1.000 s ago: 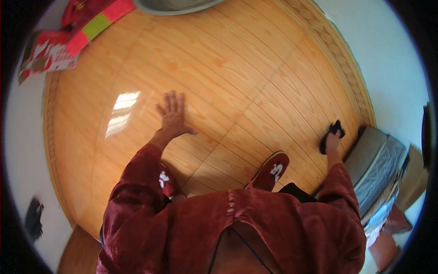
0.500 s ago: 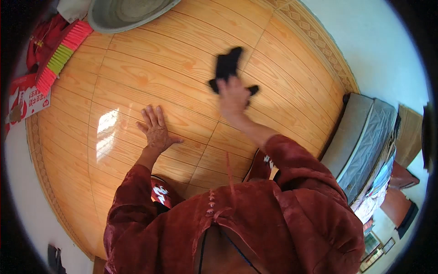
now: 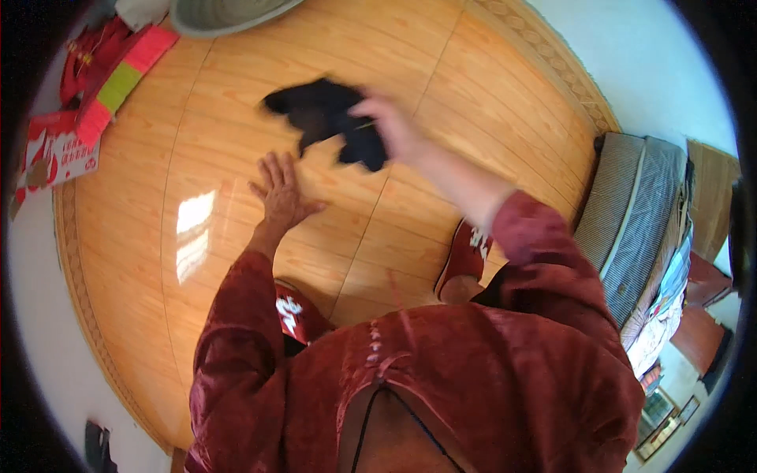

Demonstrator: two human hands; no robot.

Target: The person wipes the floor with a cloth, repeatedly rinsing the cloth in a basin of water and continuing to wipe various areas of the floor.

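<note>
My right hand (image 3: pixel 390 130) is closed on one edge of a black cloth (image 3: pixel 315 109). The cloth spreads leftward from my fingers, with ragged, drooping corners, and is smeared by motion. Whether it touches the wood-patterned tile floor (image 3: pixel 260 118) I cannot tell. Just below and left of it is my left hand (image 3: pixel 282 201), fingers spread and nothing in them; it appears to be over or on the floor. Both arms are in dark red velvety sleeves.
A grey metal basin (image 3: pixel 229 20) stands at the top left. Near it are a pink and yellow broom head (image 3: pixel 118 88) and a red and white carton (image 3: pixel 59 154). A bed with a grey mattress (image 3: pixel 631 213) is at the right. Red slippers (image 3: pixel 467 256) are on my feet.
My right hand has carried the black cloth to the left, and the cloth has spread out wider. My left hand has shifted slightly forward, still spread.
</note>
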